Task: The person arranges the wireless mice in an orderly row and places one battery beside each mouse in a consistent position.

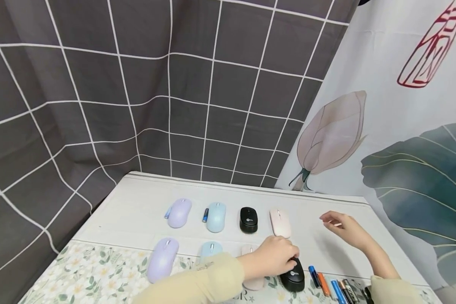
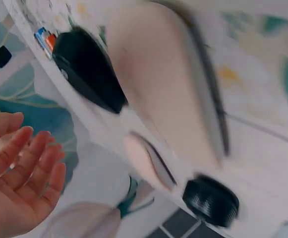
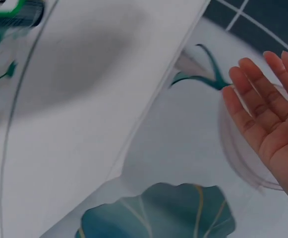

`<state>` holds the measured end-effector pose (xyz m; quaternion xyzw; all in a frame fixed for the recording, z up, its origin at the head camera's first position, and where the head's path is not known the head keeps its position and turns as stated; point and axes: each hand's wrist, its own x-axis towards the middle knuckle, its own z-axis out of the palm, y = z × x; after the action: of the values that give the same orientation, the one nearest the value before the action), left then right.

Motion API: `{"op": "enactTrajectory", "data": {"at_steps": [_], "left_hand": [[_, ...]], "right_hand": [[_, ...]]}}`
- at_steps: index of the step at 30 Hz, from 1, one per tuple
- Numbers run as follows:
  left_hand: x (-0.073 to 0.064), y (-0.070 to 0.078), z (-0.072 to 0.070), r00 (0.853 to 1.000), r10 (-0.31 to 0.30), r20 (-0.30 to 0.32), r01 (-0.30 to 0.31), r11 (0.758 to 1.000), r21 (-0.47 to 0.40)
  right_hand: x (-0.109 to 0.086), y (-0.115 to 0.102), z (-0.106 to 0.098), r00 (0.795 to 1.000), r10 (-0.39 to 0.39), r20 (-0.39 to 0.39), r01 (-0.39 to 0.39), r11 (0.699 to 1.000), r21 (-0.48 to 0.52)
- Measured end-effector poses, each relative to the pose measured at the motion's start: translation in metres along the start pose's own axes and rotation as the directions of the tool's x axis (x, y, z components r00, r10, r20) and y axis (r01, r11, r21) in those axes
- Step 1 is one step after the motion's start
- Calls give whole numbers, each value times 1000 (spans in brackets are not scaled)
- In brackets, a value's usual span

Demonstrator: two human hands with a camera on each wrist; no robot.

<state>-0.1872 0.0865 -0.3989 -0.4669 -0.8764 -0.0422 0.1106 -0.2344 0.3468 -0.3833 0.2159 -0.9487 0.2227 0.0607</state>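
My left hand (image 1: 273, 255) is over the near row of computer mice, fingers loosely bent. Just beyond its fingertips in the head view lies a black mouse (image 1: 293, 276). The left wrist view shows this hand (image 2: 22, 181) holding nothing, apart from that black mouse (image 2: 84, 69). A pale pink mouse (image 1: 253, 283) sits partly hidden under the left wrist. To the right, my right hand (image 1: 347, 230) hovers above the white table part with relaxed fingers. In the right wrist view its palm (image 3: 282, 141) holds nothing.
A far row has a purple mouse (image 1: 180, 213), a light blue mouse (image 1: 216, 217), a black mouse (image 1: 248, 219) and a pink mouse (image 1: 280, 222). A battery (image 1: 205, 215) lies beside the blue one. Several batteries (image 1: 323, 283) line the near right. Another purple mouse (image 1: 162, 259) is near left.
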Motion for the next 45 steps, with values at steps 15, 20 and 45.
{"op": "enactTrajectory", "data": {"at_steps": [15, 20, 45], "left_hand": [[56, 35, 33, 977, 72, 202, -90, 992, 85], [62, 40, 41, 974, 75, 213, -92, 993, 71], [69, 55, 62, 958, -51, 282, 66, 997, -43]], "right_hand": [[-15, 46, 20, 999, 37, 7, -37, 999, -29], [-21, 57, 20, 998, 60, 4, -60, 998, -27], [-8, 49, 21, 998, 66, 10, -66, 998, -21]]}}
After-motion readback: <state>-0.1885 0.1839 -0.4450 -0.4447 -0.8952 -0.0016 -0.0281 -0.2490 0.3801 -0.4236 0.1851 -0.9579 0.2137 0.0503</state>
